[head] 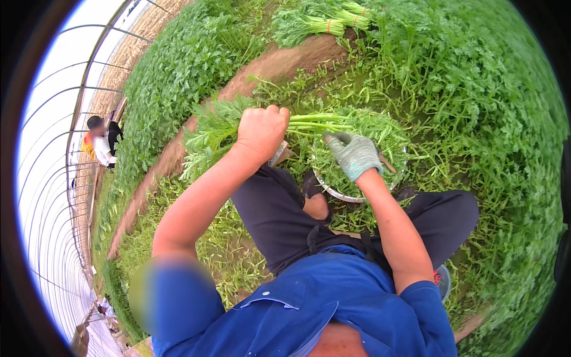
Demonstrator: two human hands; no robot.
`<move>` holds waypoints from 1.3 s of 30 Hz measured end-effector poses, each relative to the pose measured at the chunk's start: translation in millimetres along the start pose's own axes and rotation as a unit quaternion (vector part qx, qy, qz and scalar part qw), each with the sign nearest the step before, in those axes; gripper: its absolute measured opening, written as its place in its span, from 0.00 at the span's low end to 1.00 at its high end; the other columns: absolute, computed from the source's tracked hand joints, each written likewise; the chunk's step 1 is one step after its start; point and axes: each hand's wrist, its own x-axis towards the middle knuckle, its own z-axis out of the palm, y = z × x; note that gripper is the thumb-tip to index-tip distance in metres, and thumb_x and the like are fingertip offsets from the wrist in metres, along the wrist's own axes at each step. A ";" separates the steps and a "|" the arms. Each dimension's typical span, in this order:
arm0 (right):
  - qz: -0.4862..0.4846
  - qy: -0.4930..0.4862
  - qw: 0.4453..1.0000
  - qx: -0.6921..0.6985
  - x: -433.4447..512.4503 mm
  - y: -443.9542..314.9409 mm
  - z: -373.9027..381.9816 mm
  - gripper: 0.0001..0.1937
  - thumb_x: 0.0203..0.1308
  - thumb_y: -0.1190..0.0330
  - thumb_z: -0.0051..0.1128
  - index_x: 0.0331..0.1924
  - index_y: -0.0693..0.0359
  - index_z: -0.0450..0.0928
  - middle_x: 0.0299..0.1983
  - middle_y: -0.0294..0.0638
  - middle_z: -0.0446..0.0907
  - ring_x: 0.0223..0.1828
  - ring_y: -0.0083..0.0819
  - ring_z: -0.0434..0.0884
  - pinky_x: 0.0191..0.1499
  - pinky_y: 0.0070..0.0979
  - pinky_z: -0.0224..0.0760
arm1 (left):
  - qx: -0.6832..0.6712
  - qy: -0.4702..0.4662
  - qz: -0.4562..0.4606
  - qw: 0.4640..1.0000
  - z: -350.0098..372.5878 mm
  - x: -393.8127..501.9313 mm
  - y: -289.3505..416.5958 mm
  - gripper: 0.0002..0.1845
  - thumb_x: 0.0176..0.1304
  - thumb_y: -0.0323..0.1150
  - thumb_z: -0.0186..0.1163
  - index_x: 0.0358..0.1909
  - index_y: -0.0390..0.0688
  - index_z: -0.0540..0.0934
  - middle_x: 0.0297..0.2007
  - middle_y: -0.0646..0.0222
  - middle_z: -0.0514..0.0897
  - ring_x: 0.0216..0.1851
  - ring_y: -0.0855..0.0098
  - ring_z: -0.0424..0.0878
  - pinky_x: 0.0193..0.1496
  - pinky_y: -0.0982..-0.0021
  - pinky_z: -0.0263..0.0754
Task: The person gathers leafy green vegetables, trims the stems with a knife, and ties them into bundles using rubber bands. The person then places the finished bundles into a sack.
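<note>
Bare, my left hand (264,129) is closed around a bunch of leafy greens (319,119), likely garland chrysanthemum. The leaves fan out to the left, and the pale stems point right. My right hand (354,154), in a grey-green knitted glove, is just below the stem ends. A brown wooden handle (387,163) sticks out from the palm side of the glove; the rest of that tool is hidden. Under the right hand is a round white-rimmed basin (341,195) heaped with loose leaves and trimmings (379,125).
Bundles of greens (328,26) tied with orange bands lie at the top. Dense standing greens (482,89) grow on the right. A bucket (444,281) with red bits is by my hip. A person (100,140) sits far left near the hoop-frame greenhouse wall (49,147).
</note>
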 end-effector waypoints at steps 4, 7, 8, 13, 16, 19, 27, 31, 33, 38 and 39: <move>0.043 -0.107 0.975 0.190 12.2 -10.4 19.4 0.26 0.69 0.44 0.49 0.47 0.58 0.86 0.45 0.53 0.86 0.47 0.48 0.86 0.54 0.39 0.77 | 0.016 0.020 0.017 1.000 -9.0 -0.2 17.6 0.12 0.50 0.36 0.69 0.32 0.45 0.77 0.27 0.66 0.81 0.27 0.60 0.85 0.28 0.59 0.76; -0.003 0.031 0.999 0.018 22.4 28.0 27.0 0.24 0.70 0.47 0.49 0.48 0.59 0.85 0.45 0.54 0.86 0.47 0.48 0.86 0.55 0.38 0.77 | -0.055 -0.019 -0.033 0.998 -21.9 -1.7 2.7 0.13 0.50 0.38 0.70 0.33 0.46 0.78 0.28 0.65 0.83 0.30 0.59 0.85 0.31 0.58 0.78; 0.049 0.054 0.997 -0.013 25.9 46.1 25.4 0.23 0.70 0.48 0.49 0.47 0.59 0.85 0.43 0.53 0.87 0.46 0.48 0.86 0.54 0.39 0.77 | -0.069 -0.058 -0.063 0.994 -26.1 -2.3 -5.3 0.14 0.50 0.40 0.71 0.34 0.46 0.80 0.29 0.63 0.85 0.32 0.57 0.86 0.34 0.56 0.78; 0.137 0.071 0.988 0.026 22.6 105.8 11.1 0.21 0.70 0.52 0.54 0.42 0.64 0.84 0.36 0.47 0.88 0.29 0.38 0.85 0.38 0.33 0.79 | -0.212 -0.137 -0.160 0.954 -37.3 -10.7 -32.5 0.17 0.55 0.43 0.68 0.41 0.42 0.85 0.31 0.53 0.87 0.37 0.51 0.86 0.42 0.53 0.80; 0.141 -0.024 0.950 0.277 7.2 93.9 9.4 0.21 0.69 0.53 0.57 0.43 0.67 0.83 0.37 0.43 0.88 0.23 0.30 0.83 0.29 0.27 0.78 | -0.318 -0.166 -0.179 0.916 -34.3 -14.0 -36.9 0.21 0.57 0.46 0.68 0.46 0.41 0.86 0.32 0.50 0.87 0.36 0.53 0.87 0.42 0.55 0.79; 0.116 -0.068 0.897 0.422 -5.0 62.4 10.6 0.21 0.68 0.53 0.59 0.46 0.67 0.81 0.36 0.41 0.88 0.21 0.23 0.80 0.24 0.22 0.74 | -0.406 -0.196 -0.192 0.872 -27.6 -15.5 -36.3 0.22 0.59 0.45 0.69 0.48 0.39 0.86 0.31 0.54 0.87 0.33 0.62 0.86 0.41 0.59 0.78; 0.208 -0.117 0.763 0.601 -6.1 18.2 5.3 0.25 0.71 0.54 0.57 0.59 0.66 0.72 0.38 0.48 0.87 0.17 0.28 0.77 0.20 0.27 0.72 | -0.573 -0.239 -0.192 0.760 -14.9 -18.7 -34.6 0.24 0.64 0.45 0.70 0.51 0.33 0.84 0.36 0.70 0.87 0.39 0.78 0.78 0.46 0.70 0.73; 0.190 -0.045 0.711 0.676 -0.3 22.0 7.8 0.18 0.70 0.56 0.59 0.54 0.60 0.74 0.32 0.45 0.84 0.17 0.29 0.77 0.20 0.29 0.73 | -0.600 -0.232 -0.185 0.743 -14.1 -20.3 -27.2 0.21 0.65 0.41 0.69 0.50 0.33 0.84 0.36 0.70 0.87 0.37 0.80 0.78 0.43 0.71 0.74; 0.218 -0.030 0.698 0.681 4.7 28.7 7.9 0.14 0.71 0.59 0.59 0.50 0.59 0.75 0.28 0.41 0.82 0.17 0.28 0.76 0.21 0.31 0.73 | -0.614 -0.233 -0.204 0.726 -15.8 -21.0 -24.0 0.20 0.65 0.39 0.68 0.51 0.33 0.84 0.36 0.71 0.87 0.36 0.80 0.78 0.42 0.71 0.75; 0.218 0.053 0.714 0.663 14.4 50.1 -11.4 0.12 0.68 0.62 0.60 0.47 0.60 0.78 0.28 0.41 0.83 0.16 0.26 0.76 0.21 0.29 0.72 | -0.679 -0.272 -0.273 0.625 -21.5 -22.6 -28.7 0.22 0.66 0.40 0.68 0.56 0.35 0.81 0.41 0.71 0.87 0.39 0.78 0.81 0.46 0.72 0.76; 0.254 0.103 0.723 0.634 14.4 50.9 -17.3 0.13 0.68 0.62 0.61 0.47 0.61 0.78 0.28 0.42 0.84 0.16 0.26 0.76 0.20 0.27 0.72 | -0.672 -0.269 -0.272 0.633 -22.2 -23.2 -30.0 0.23 0.67 0.40 0.68 0.56 0.35 0.81 0.42 0.71 0.87 0.39 0.78 0.81 0.46 0.73 0.76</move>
